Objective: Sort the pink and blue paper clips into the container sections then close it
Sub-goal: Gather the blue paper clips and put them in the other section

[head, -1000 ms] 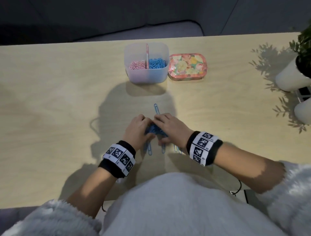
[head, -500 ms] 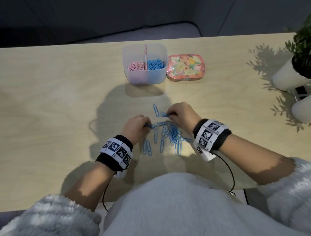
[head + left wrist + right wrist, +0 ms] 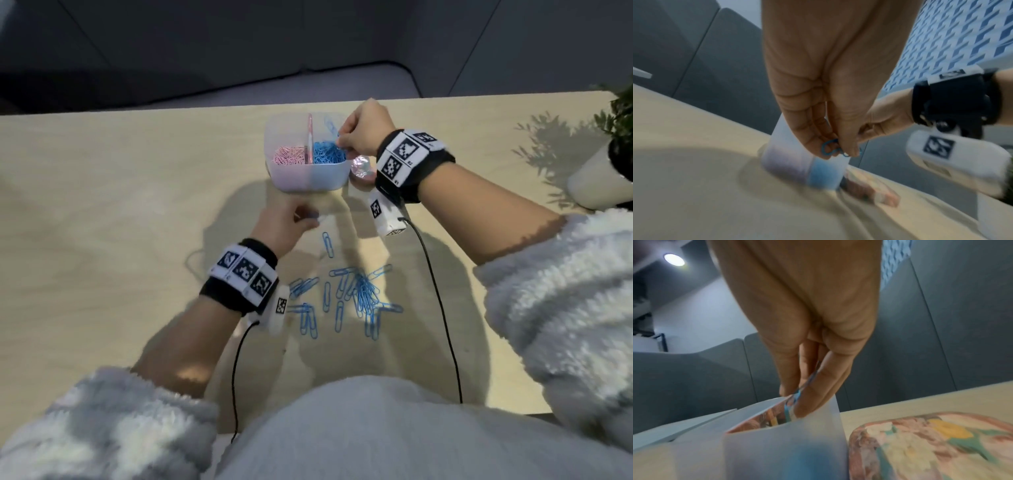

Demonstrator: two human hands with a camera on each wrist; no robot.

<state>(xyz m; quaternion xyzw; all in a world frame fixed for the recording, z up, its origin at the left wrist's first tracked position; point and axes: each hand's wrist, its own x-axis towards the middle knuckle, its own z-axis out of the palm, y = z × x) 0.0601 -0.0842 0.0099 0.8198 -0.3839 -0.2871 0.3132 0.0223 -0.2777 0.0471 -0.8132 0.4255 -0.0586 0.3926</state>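
Counter [image 3: 102, 205] seen as pale matt wood grain; container [image 3: 308, 176] of frosted translucent plastic; floral lid [image 3: 931, 446] glossy; sleeves [image 3: 565, 308] of fluffy cloth; blue paper clips [image 3: 363, 294] smooth-coated.

free: bare wooden table [image 3: 85, 212] frame left | blocked: translucent plastic container [image 3: 305, 178] upper centre, scattered blue paper clips [image 3: 346, 298] centre

Fluffy grey-white sleeves [image 3: 561, 308]; black wristbands [image 3: 239, 277], checkered white tags, black cables [image 3: 442, 308].

dim, motion-blurred, hard overhead shadows
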